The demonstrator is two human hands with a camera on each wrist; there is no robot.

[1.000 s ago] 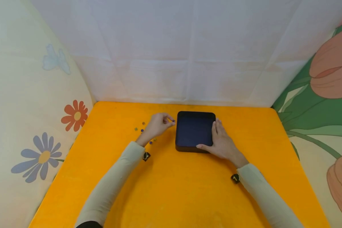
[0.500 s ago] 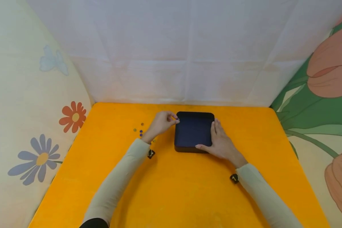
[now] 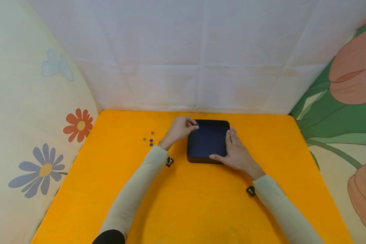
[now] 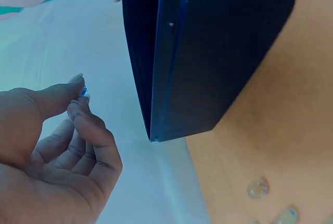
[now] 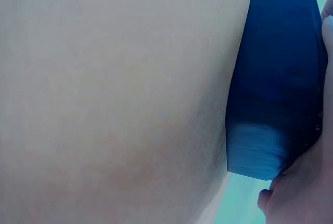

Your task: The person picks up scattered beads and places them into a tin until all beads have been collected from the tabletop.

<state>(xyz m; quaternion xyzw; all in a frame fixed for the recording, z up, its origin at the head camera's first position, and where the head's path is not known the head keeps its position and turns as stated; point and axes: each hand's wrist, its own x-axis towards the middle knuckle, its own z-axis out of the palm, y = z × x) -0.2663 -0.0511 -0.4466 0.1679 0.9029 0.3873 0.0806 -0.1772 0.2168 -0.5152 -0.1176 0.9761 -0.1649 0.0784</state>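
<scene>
I'm seeing the left hand (image 3: 181, 128) reaching further right: a second ago its fingertips were only coming up to the left wall of the black square tray (image 3: 208, 142), and now they're hanging over its far left corner. Thumb and forefinger are pinching a small blue bead (image 4: 84, 91). In the left wrist view a gap is showing between those fingertips and the tray's rim. As I'm judging it, the bead is now being held above the tray's inside, no longer above the yellow tablecloth (image 3: 186, 203).

The right hand (image 3: 238, 154) isn't shifting: its straight fingers are lying along the tray's right wall, and its thumb is resting at the near rim. The tray is sitting flat, staying about where it was, so the left hand is working against a steady target.

Left of the tray, several loose beads (image 3: 151, 140) are lying scattered; the left arm may be hiding others.
</scene>
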